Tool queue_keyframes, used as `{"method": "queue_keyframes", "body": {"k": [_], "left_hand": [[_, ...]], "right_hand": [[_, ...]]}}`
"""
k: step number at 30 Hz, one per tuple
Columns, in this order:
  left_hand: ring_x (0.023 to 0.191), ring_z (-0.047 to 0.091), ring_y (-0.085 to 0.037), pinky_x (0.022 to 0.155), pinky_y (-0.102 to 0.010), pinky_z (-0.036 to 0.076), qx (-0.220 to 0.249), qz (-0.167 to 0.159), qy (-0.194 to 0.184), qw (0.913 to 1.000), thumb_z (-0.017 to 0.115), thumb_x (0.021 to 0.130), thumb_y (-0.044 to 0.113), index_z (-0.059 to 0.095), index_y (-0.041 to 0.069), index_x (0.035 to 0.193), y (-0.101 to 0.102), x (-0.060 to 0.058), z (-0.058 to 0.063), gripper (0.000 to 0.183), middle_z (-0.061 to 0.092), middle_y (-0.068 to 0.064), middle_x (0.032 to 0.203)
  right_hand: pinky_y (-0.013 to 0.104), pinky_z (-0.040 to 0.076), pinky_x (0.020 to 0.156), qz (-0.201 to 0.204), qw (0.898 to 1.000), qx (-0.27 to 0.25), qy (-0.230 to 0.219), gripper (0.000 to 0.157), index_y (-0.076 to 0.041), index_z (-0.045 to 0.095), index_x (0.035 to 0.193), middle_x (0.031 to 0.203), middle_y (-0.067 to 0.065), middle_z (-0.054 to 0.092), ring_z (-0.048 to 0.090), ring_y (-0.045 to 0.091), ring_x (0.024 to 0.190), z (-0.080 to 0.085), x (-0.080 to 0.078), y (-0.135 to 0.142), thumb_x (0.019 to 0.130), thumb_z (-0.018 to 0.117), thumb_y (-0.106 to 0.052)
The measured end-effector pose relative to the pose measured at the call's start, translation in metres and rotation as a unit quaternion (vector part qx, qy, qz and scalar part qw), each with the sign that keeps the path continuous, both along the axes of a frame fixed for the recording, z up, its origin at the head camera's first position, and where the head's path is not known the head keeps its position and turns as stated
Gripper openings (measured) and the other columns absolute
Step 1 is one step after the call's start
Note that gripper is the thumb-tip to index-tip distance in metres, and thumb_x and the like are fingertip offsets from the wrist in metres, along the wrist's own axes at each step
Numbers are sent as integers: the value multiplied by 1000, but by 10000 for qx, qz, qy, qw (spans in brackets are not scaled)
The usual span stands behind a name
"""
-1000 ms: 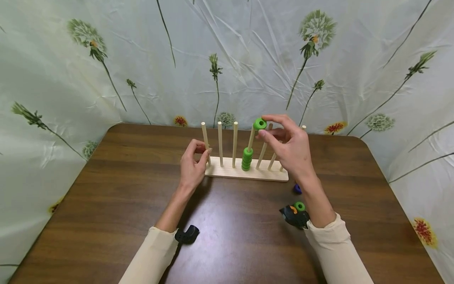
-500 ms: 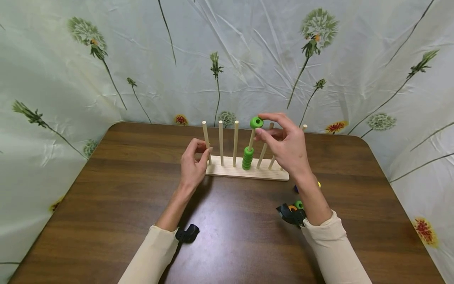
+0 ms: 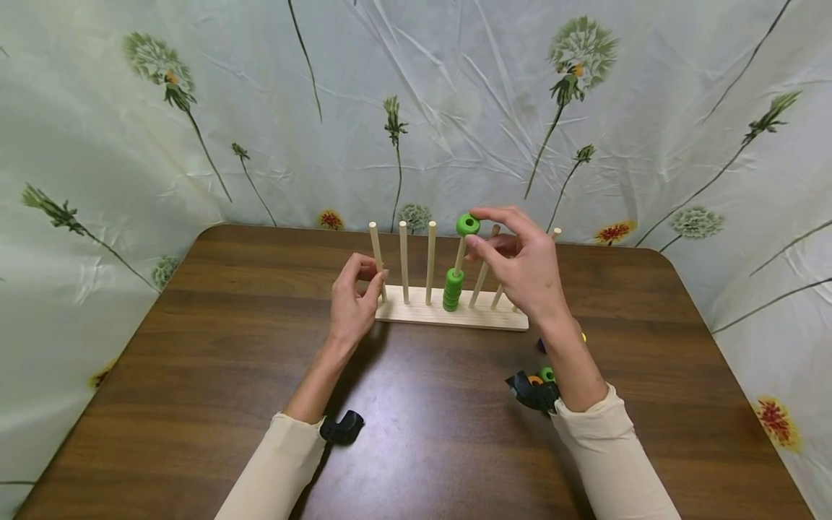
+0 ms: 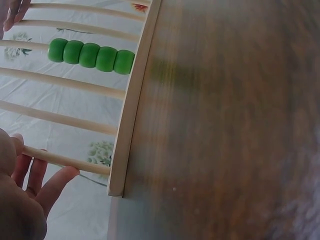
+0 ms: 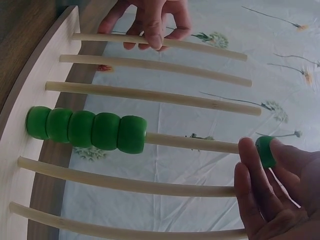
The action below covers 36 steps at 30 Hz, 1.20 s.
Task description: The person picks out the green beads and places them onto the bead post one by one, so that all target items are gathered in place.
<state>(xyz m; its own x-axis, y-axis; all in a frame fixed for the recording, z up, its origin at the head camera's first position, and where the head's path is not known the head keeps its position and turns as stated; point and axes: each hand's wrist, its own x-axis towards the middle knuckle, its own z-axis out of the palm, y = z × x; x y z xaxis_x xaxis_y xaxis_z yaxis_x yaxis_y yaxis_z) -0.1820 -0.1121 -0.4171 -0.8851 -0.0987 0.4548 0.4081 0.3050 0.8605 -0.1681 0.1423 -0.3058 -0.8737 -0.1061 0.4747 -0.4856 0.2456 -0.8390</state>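
Observation:
A wooden rack with a row of upright pegs has a pale base board. Five-ish green beads, several in a stack, sit low on the middle peg. My right hand pinches another green bead between thumb and forefinger, right at that peg's top end. The held bead's hole faces up toward the head view; in the right wrist view, fingers partly cover the bead and the peg's tip. At the rack's left end, my left hand holds the outermost peg between thumb and fingers.
Right of the rack, partly behind the right forearm, lie a blue piece, a yellow piece, an orange ring and a green bead. A flowered cloth hangs behind the brown table.
My right hand has shifted slightly left, bringing the pinched green bead to the middle peg's top. The left hand keeps its place on the outermost peg.

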Motion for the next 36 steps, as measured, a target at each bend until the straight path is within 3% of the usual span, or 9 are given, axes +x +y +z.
{"method": "queue_keyframes", "body": {"k": [3, 9, 13, 19, 26, 32, 36], "left_hand": [[89, 63, -18, 58, -14, 53, -14, 6, -15, 10000, 70, 97, 4, 63, -1, 102, 0, 0, 0, 11, 69, -17, 97], [88, 63, -18, 58, -14, 53, 95, -15, 43, 9999, 71, 97, 5, 63, -1, 102, 0, 0, 1, 12, 69, -18, 96], [88, 62, -18, 58, -13, 53, 141, -61, 25, 9999, 71, 97, 4, 62, -2, 103, 0, -1, 1, 12, 68, -19, 95], [88, 61, -16, 57, -13, 52, 62, -37, -23, 10000, 70, 97, 4, 61, -2, 103, 1, 0, 1, 12, 67, -19, 95], [88, 62, -17, 57, -13, 51, -17, -7, -45, 10000, 69, 98, 4, 60, -2, 103, 0, 0, 0, 12, 67, -20, 96], [89, 63, -17, 58, -18, 53, -82, 30, -38, 10000, 71, 97, 5, 61, -1, 103, 0, -1, 0, 12, 68, -18, 96], [89, 63, -18, 57, -24, 53, -128, 71, -25, 9999, 71, 97, 6, 62, 0, 102, 0, -2, 0, 12, 69, -17, 95]], "right_hand": [[17, 50, 68, 93, 9999, -24, -69, 42, -8, 66, 135, 126, 8, 64, 75, 6, 76, -1, 2, 2, 95, 74, -3], [19, 46, 67, 272, 9995, -165, -74, 43, -9, 64, 138, 130, 6, 62, 77, 14, 84, -3, 5, 5, 96, 72, -2], [19, 54, 74, 306, 9992, -252, 109, 40, -5, 66, 133, 128, 7, 63, 75, 14, 87, -2, 7, 9, 94, 73, 0], [19, 58, 82, 359, 9984, -217, 390, 37, -1, 69, 126, 121, 1, 66, 72, 6, 88, -3, 13, 17, 91, 74, 6], [20, 58, 83, 508, 9977, -54, 440, 36, 2, 70, 122, 113, 13, 66, 72, 8, 91, -8, 21, 30, 88, 75, 10], [18, 58, 82, 511, 9978, 153, 390, 34, 2, 70, 120, 108, -1, 67, 71, 8, 90, -14, 27, 42, 87, 75, 11], [18, 57, 85, 494, 9972, 436, 340, 32, -2, 72, 118, 107, -3, 68, 70, 8, 90, -18, 30, 51, 88, 76, 8]]}}
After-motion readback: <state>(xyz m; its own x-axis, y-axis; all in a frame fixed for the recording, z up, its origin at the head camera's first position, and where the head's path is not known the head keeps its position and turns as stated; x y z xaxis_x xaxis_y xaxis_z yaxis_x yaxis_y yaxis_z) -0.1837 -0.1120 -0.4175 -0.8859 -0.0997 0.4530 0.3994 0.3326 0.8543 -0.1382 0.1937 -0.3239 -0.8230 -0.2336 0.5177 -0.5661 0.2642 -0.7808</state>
